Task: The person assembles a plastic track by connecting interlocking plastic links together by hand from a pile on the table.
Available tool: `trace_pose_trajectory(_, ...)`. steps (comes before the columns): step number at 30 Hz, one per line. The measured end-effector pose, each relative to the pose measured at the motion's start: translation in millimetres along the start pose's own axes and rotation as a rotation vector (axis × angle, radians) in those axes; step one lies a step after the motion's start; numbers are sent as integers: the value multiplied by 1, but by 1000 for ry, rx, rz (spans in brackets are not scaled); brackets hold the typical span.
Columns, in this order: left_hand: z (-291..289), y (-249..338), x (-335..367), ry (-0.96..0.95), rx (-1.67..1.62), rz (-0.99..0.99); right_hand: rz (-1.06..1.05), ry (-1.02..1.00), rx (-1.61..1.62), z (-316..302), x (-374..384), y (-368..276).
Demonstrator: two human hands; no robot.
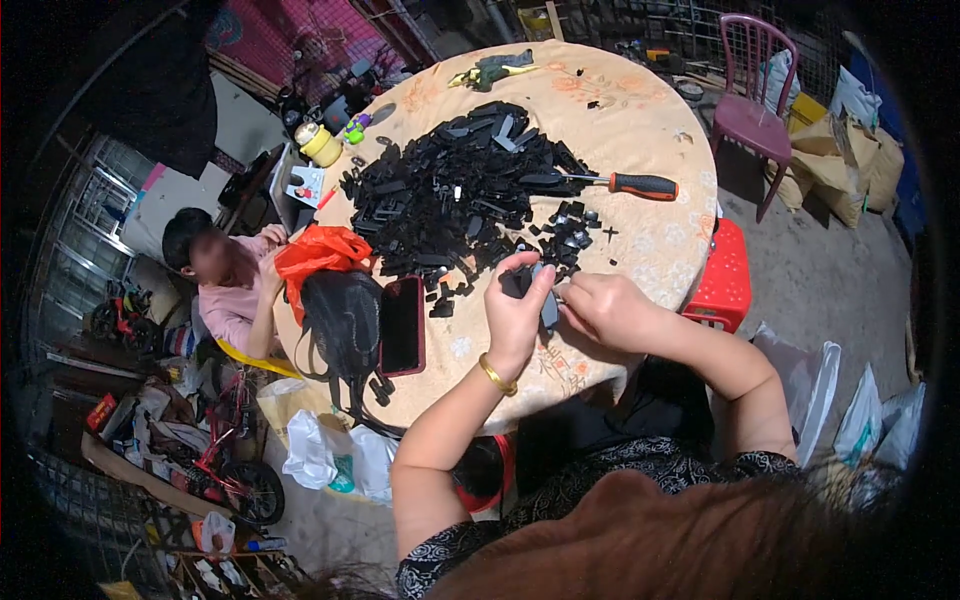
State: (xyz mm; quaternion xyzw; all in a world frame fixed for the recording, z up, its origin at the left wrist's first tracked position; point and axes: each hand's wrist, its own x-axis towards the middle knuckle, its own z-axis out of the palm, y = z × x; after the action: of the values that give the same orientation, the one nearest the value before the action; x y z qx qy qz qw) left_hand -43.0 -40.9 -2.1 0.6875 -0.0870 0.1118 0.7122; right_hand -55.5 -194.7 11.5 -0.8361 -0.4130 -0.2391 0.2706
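Note:
Near the front of the round table, my left hand (pixel 514 312) grips a small black-and-grey plastic part (pixel 547 312) between thumb and fingers. Against its right side my right hand (pixel 606 308) is closed, fingertips pinched; what they hold, if anything, is hidden. Just beyond both hands spreads a large heap of black plastic parts (pixel 440 190). Small loose dark pieces (pixel 568 230) lie at the heap's near right edge. A screwdriver (pixel 642 186) with an orange-and-black handle rests with its shaft toward the heap.
A phone (pixel 402 325), black bag (pixel 342 320) and red plastic bag (pixel 322 255) lie left on the table (pixel 655 120). A person in pink (pixel 230 285) sits beyond them. A yellow-lidded jar (pixel 318 146) stands farther back. Right are a red stool (pixel 725 275) and purple chair (pixel 752 125).

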Motion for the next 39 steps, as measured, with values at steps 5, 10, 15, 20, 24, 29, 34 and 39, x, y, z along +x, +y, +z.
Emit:
trace_pose_trajectory(5, 3, 10, -3, 81, 12, 0, -13, 6, -8, 8, -4, -11)
trace_pose_trajectory(10, 1, 9, 3, 204, 65, 54, 81, -45, -64, 15, 5, -24)
trace_pose_trajectory(15, -26, 13, 9, 320, -277, -163, 23, -17, 18, 17, 21, -20)
trace_pose_trajectory(20, -98, 75, -35, 344, -28, -178, 332, 88, -358, -8, 27, 103)
trace_pose_trajectory(24, -191, 69, -99, 557, 730, 180, 494, -142, -395, -14, 4, 177)
trace_pose_trajectory(29, -311, -16, -205, 630, 943, -357, 334, -80, -204, -23, 5, 176)
trace_pose_trajectory(34, -349, -116, -251, 645, 631, -839, 588, 14, -312, -23, 13, 199)
trace_pose_trajectory(39, -351, -109, -228, 727, 1045, -774, 726, -142, -499, 0, 30, 222)
